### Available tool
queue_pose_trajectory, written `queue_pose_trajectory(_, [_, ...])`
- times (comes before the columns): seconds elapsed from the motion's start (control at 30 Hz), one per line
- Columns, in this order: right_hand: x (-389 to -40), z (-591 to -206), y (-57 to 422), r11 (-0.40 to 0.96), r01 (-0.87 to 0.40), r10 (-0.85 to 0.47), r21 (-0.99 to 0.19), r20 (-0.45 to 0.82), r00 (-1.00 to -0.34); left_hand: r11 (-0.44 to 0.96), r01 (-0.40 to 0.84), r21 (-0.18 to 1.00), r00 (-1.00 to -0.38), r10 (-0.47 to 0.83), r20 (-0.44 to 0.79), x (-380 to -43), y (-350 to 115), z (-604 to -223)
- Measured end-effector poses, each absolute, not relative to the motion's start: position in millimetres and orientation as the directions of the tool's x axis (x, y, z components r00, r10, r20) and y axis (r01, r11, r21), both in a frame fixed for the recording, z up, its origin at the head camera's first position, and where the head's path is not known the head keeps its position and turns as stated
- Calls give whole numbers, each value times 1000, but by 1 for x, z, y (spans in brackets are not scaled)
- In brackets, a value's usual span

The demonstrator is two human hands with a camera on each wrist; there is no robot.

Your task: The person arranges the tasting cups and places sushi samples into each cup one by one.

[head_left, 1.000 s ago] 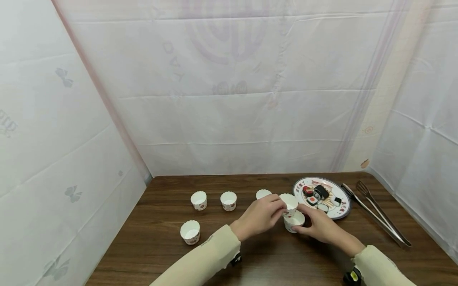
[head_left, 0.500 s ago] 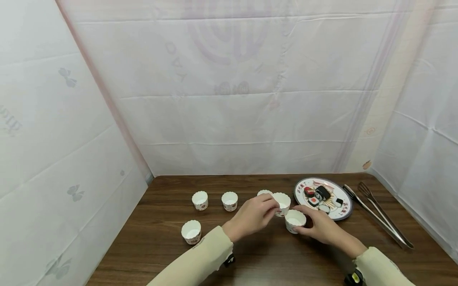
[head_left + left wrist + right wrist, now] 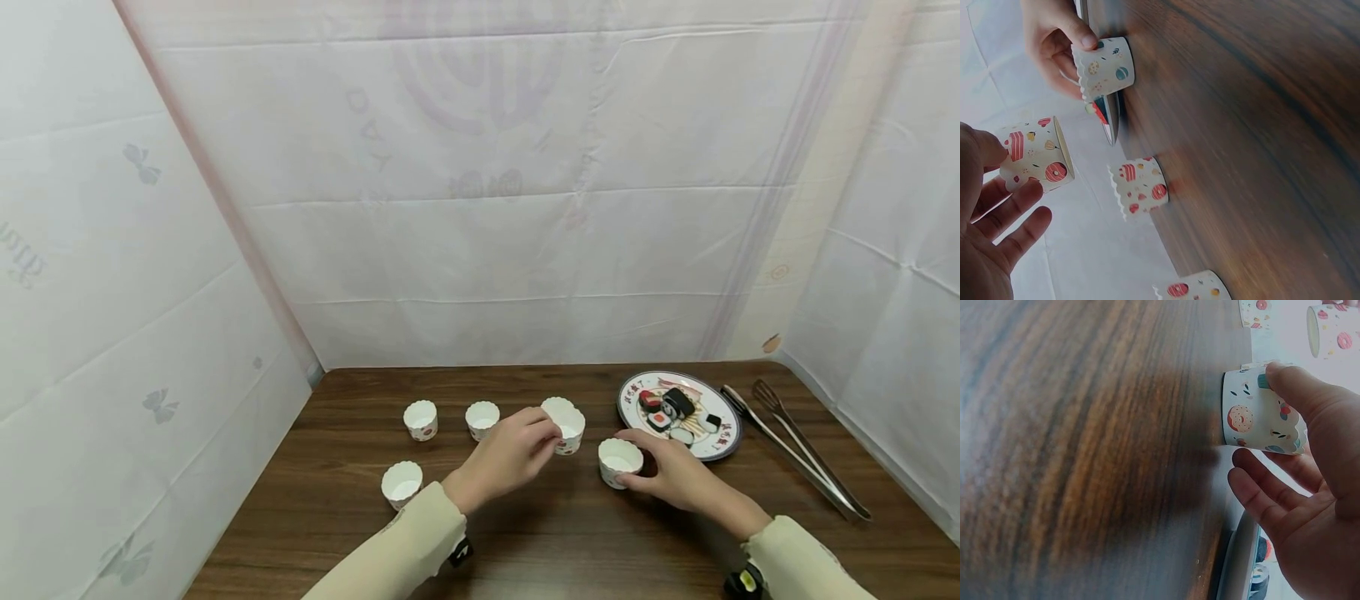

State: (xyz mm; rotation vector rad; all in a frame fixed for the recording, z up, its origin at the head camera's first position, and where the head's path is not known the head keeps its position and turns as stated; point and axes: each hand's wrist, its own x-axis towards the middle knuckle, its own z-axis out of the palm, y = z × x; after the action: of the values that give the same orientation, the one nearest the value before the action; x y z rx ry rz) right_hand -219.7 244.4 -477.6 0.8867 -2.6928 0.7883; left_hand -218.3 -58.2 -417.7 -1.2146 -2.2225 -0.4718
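- The left hand (image 3: 512, 451) pinches a small paper cup (image 3: 569, 430) by its rim, thumb on one side and fingers on the other; the left wrist view shows this cup lifted off the wood, and in the head view it is just in front of another cup (image 3: 556, 407) in the back row.
- The right hand (image 3: 670, 473) holds a second cup (image 3: 619, 462) that stands upright on the counter (image 3: 525, 533), thumb on the wall and the other fingers curved loosely beside it.
- The step seems to be the spreading of cups over the counter, one at a time; I judge it about half done, since three more cups (image 3: 421, 418) (image 3: 482, 419) (image 3: 402, 484) already stand apart toward the left edge.
- The next move probably needs a gentle lowering on a free spot, base flat, and a light release, because such a cup tips easily.
- The cups are thin white paper with scalloped rims and printed doughnuts and cakes; the walls widen slightly to the top and would dent under pressure.
- The counter is dark wood grain, smooth and a little shiny.
- Near the right back corner lies a round plate (image 3: 717, 439) with sushi pieces (image 3: 667, 408), and beside it metal tongs (image 3: 798, 453).
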Motion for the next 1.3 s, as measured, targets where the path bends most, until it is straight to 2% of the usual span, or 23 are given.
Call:
queue_pose_trajectory(0.73, [-220,-474,244,684,-604,-497,-410,344,-797,591,802,91,-509,594,624,-197,-127,-420])
queue_pose_trajectory(1.3, [-220,-475,245,693,-589,-493,-415,323,-808,629,757,175,-605,575,550,-180,-160,-438])
